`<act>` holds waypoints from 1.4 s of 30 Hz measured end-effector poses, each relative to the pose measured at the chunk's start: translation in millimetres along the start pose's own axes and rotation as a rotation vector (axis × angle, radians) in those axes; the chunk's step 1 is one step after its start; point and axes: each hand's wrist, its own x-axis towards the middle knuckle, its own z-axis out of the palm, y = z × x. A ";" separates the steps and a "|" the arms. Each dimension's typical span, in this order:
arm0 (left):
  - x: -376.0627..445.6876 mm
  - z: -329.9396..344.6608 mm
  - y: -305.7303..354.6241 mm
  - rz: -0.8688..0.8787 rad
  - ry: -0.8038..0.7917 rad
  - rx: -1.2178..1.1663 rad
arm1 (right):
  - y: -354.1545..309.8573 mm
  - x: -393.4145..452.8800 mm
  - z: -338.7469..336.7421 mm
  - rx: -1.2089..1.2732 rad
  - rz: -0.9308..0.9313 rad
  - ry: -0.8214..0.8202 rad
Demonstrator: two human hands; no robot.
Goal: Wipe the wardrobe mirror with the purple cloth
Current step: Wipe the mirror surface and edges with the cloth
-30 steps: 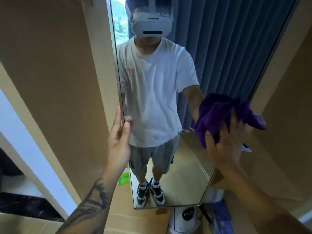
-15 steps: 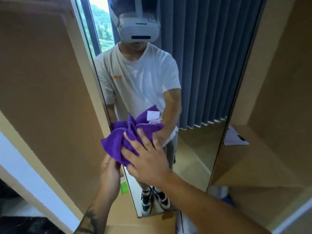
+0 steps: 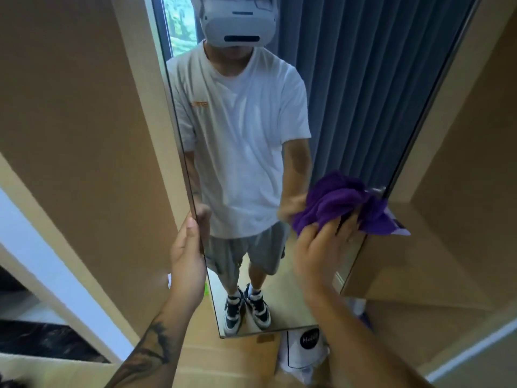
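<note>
Wardrobe (image 3: 84,130): tan panelled carcass, which we see on both sides of the glass.

Wardrobe mirror (image 3: 349,88): tall, narrow pane in a thin metal frame. We note in it the reflection of a person in a white T-shirt, grey shorts and dark-and-white trainers, with a pleated blue-grey curtain behind.

Floor (image 3: 232,357): pale wood, visible below the mirror's bottom edge.

White bag (image 3: 303,351): with a black round label, lying on the floor just beneath the mirror's lower right corner.

Purple cloth (image 3: 338,203): bunched, pressed against the glass at the mirror's right edge, about two-thirds of the way down; one corner hangs out past the frame.

Right hand (image 3: 319,247): we record it flat on the lower part of the cloth, fingers spread and fairly straight, pushing the cloth to the glass.

Left hand (image 3: 187,253): at the mirror's left edge, level with the cloth, holding the frame with the thumb on the glass side and the fingers behind. The forearm bears a dark tattoo.
</note>
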 end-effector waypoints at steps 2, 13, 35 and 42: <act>1.1 -2.4 0.4 -0.011 -0.017 -0.012 | -36.3 -22.6 17.6 0.048 0.032 -0.001; -0.6 -6.4 1.3 0.016 -0.043 0.025 | -10.4 -36.7 23.1 -0.280 -1.048 -0.314; 2.5 -11.5 2.9 -0.021 -0.137 -0.076 | 5.0 -22.1 11.3 -0.329 -1.281 -0.401; 4.8 -10.5 -2.0 -0.009 -0.137 -0.031 | -21.9 100.1 -39.3 -0.407 -1.487 -0.254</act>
